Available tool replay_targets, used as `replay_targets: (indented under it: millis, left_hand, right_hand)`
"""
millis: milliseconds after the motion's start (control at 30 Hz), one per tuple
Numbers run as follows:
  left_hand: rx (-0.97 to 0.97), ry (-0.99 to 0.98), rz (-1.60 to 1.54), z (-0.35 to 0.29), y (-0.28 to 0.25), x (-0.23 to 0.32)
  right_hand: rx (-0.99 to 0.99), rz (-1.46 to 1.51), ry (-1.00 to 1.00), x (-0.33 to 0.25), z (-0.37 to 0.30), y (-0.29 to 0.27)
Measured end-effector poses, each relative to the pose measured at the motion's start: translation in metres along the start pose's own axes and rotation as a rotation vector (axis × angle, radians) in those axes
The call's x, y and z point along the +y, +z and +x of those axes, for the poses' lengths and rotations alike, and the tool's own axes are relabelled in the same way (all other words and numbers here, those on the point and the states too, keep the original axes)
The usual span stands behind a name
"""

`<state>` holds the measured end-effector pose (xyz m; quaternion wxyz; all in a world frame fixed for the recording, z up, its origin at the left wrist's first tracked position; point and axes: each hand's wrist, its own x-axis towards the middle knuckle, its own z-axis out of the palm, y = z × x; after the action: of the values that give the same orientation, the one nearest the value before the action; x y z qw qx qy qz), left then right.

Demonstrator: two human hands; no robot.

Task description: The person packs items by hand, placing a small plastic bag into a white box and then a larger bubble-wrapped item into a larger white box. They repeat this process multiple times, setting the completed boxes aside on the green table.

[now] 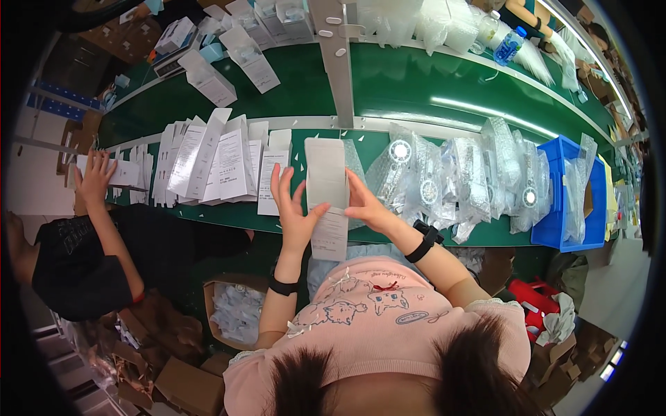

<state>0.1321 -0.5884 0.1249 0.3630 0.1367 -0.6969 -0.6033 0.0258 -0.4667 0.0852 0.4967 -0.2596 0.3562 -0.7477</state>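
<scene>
A long, narrow white carton is hanging over the near edge of the green table, in front of the person's torso and between both hands; its pale surface is looking greyish and matte, with a crease crossing it below the middle; the part above the crease is showing mostly plain, while the part below is carrying rows of small dark print. The left hand is laying its thumb on the carton's left side near the crease, its other fingers spreading loose and raised; the right hand is grasping the opposite edge, its thumb pressing near the crease and its fingertips partly disappearing behind the board. Similar printed cartons are leaning in a row to the left; bubble-wrapped packets are lying to the right, beside a blue bin.
</scene>
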Motion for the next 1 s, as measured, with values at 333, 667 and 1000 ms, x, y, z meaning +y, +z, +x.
replay_targets:
  millis: [333, 667, 1000]
  left_hand:
    - [-0.180, -0.292, 0.038, 0.009, -0.039, -0.004]
    - [-0.173, -0.085, 0.347, 0.073, -0.040, -0.005]
    - [-0.180, -0.040, 0.333, 0.055, 0.056, -0.019]
  right_hand:
    - [0.486, -1.399, 0.153, -0.005, 0.066, -0.023]
    - [0.717, -1.027, 0.006, 0.008, 0.052, -0.060]
    - [1.027, -0.622, -0.866, -0.114, 0.043, -0.002]
